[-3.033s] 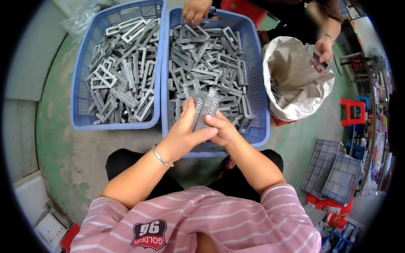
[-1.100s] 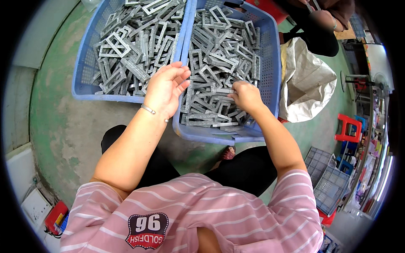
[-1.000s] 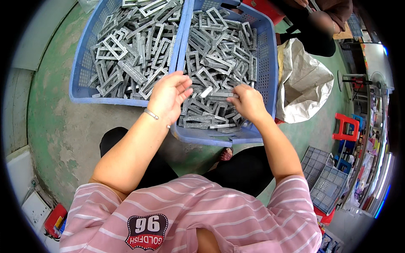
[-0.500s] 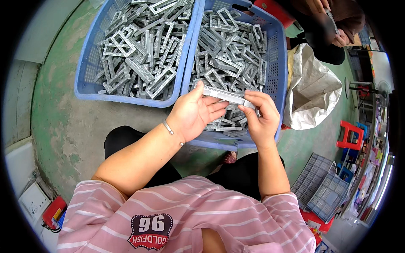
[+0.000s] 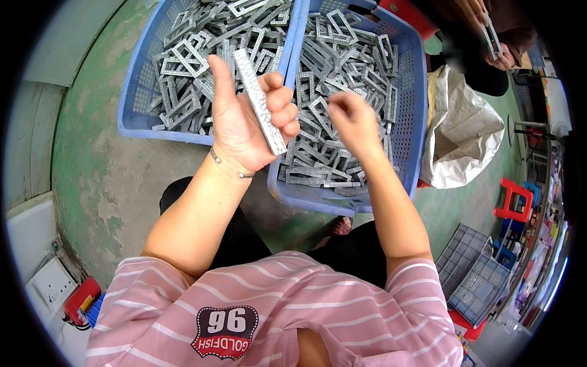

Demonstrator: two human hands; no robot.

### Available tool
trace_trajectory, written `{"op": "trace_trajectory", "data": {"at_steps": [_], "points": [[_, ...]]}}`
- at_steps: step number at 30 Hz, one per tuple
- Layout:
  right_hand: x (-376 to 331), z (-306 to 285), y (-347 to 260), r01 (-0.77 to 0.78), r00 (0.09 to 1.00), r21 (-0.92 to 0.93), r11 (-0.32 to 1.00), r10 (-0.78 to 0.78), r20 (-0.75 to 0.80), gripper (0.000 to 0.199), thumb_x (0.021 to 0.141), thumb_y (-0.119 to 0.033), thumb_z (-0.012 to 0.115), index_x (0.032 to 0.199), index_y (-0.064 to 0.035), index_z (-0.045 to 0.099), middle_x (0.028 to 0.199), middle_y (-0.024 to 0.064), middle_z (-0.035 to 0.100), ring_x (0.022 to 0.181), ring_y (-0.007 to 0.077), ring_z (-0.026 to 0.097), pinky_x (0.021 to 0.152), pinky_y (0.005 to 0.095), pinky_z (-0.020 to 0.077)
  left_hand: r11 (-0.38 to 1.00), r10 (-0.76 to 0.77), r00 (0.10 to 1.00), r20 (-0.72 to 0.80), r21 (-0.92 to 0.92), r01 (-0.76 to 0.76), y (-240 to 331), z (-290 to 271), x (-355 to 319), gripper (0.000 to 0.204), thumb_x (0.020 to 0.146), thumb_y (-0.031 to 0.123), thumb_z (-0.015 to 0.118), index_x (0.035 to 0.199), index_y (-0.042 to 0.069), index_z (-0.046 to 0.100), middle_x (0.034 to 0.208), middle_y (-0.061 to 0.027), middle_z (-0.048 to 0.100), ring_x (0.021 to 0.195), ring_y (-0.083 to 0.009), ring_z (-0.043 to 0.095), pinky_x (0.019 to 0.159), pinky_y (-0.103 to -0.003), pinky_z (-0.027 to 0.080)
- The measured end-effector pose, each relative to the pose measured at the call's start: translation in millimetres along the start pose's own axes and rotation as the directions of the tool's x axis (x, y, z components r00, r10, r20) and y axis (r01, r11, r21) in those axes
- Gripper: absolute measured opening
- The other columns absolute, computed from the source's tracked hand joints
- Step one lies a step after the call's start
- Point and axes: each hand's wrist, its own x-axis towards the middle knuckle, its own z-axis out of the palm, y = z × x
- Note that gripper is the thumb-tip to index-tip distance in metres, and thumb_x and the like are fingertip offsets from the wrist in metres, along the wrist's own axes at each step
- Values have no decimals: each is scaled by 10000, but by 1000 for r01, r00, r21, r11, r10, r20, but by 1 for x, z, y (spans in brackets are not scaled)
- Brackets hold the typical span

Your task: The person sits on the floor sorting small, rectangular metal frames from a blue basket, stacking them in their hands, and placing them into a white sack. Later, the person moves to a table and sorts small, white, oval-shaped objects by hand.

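Across the left palm, above the gap between the two baskets' near ends, lies the silver piece (image 5: 259,101), its long axis slanting from upper left to lower right; the left hand (image 5: 237,131) holds it, fingers curled against its side, thumb standing free. The right hand (image 5: 356,122) is apart, rightward over the right-hand blue basket (image 5: 408,137), its blurred fingers bent, whether closed I cannot tell; half a second ago it gripped the piece's right end, and the piece lay nearly crosswise

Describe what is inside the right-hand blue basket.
A heap of grey rectangular frames lies in the basket. The right hand hides some of them; the basket's floor beneath the heap cannot be seen.
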Motion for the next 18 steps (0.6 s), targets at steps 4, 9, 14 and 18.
{"op": "trace_trajectory", "data": {"at_steps": [4,9,14,18], "points": [[-7,53,55,6,940,-561,828,186,285,273,707,-108,637,960,-17,592,1050,158,525,1034,316,512,887,376,428,998,-61,970,235,5,62,7,-18,3,661,715,661,553,930,36,550,624,24,415,518,-91,392,513,-239,337],[-12,52,94,20,924,-452,892,156,349,208,716,-198,682,863,-56,643,980,147,541,969,319,510,844,377,421,1000,-19,995,-94,12,20,-2,-15,4,439,769,402,525,959,7,554,749,-67,539,615,-163,511,651,-325,439],[-28,-3,60,-483,790,102,869,383,479,234,840,-245,593,909,-21,593,927,53,570,770,172,569,663,288,455,989,11,959,-285,145,31,-9,-27,6,430,783,344,462,1014,-10,542,905,-141,608,777,-230,588,732,-393,486],[-47,-33,28,-552,816,641,534,186,548,254,912,-221,484,1057,-13,502,1101,85,549,986,208,575,757,330,500,954,31,922,-385,287,88,-25,-24,7,395,785,255,462,1070,-12,519,935,-136,602,855,-221,590,720,-398,500]]}}
